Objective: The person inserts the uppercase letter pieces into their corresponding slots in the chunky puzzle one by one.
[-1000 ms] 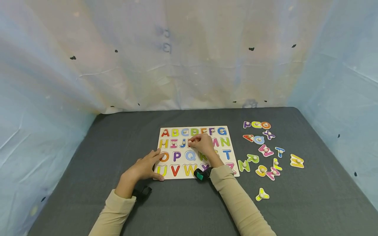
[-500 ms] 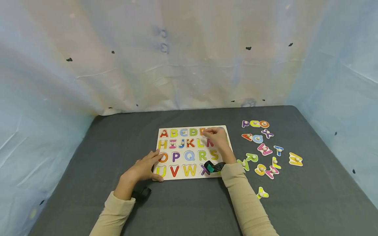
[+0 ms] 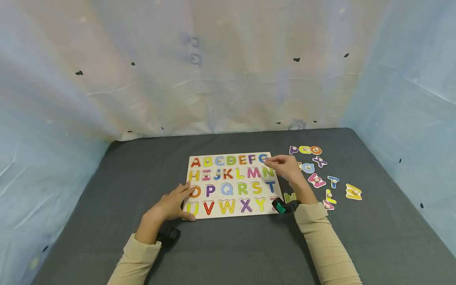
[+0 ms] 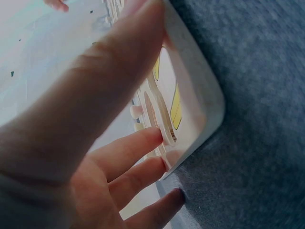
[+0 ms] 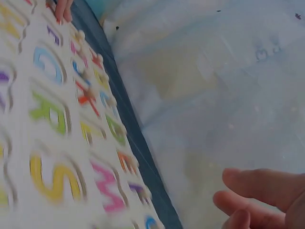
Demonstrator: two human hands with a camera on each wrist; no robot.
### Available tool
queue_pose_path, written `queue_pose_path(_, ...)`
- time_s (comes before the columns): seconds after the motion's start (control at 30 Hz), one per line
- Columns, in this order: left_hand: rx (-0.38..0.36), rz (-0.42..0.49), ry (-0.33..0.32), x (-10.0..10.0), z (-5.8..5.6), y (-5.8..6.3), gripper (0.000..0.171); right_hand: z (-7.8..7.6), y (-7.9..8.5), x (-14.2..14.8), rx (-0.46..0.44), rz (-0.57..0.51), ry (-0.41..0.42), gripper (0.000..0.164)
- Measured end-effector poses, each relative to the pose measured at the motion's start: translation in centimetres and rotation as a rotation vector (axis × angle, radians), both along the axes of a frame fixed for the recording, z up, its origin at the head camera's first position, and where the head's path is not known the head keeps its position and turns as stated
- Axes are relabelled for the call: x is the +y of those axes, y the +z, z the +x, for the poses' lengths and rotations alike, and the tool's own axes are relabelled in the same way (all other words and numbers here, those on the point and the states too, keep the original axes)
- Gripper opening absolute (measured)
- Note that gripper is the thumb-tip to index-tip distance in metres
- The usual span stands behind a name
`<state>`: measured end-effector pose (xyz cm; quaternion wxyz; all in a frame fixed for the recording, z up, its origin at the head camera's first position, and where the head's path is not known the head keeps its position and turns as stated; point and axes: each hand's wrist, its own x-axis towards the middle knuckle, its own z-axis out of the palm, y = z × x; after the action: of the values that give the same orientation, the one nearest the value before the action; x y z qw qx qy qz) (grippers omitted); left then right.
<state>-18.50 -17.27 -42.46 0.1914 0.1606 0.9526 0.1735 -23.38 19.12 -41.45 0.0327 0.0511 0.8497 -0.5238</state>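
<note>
A cream alphabet puzzle board [image 3: 235,197] lies flat on the dark cloth, its pieces from A through K seated with small knobs. The K piece [image 3: 227,173] sits in its recess in the second row. At the board's left edge my left hand [image 3: 170,205] rests, fingers near the O recess and thumb at the front corner; in the left wrist view its fingers [image 4: 138,152] look fairly straight against the edge. My right hand [image 3: 286,168] hovers by the board's right edge near the G piece [image 3: 263,158]. Nothing shows between its fingertips [image 5: 233,176], which stand apart.
Several loose letter pieces lie right of the board, among them a blue T [image 3: 333,181], a pink W [image 3: 316,180] and a yellow piece [image 3: 354,192]. Others are partly hidden behind my right hand and forearm. A pale curtain [image 3: 213,79] hangs behind the table [image 3: 228,253].
My right hand has left the K piece in its recess and moved right, across the board to its right edge. The left hand has stayed at the left edge. The view has shifted slightly.
</note>
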Motion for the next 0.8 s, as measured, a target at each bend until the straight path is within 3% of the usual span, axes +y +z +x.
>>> queue_pose_path(0.33, -0.014, 0.017, 0.008, 0.0, 0.1, 0.1, 0.098, 3.1, 1.2, 6.3, 0.002, 0.087, 0.069, 0.044)
queue_pose_path(0.57, -0.017, 0.017, 0.013, 0.1, 0.1, 0.1, 0.098, 5.1, 0.3, 10.6, 0.022, 0.142, 0.046, 0.045)
queue_pose_path(0.8, -0.014, 0.02, 0.011, 0.2, 0.2, 0.3, 0.098, 6.9, -0.8, 13.8, -0.03, 0.205, 0.017, 0.048)
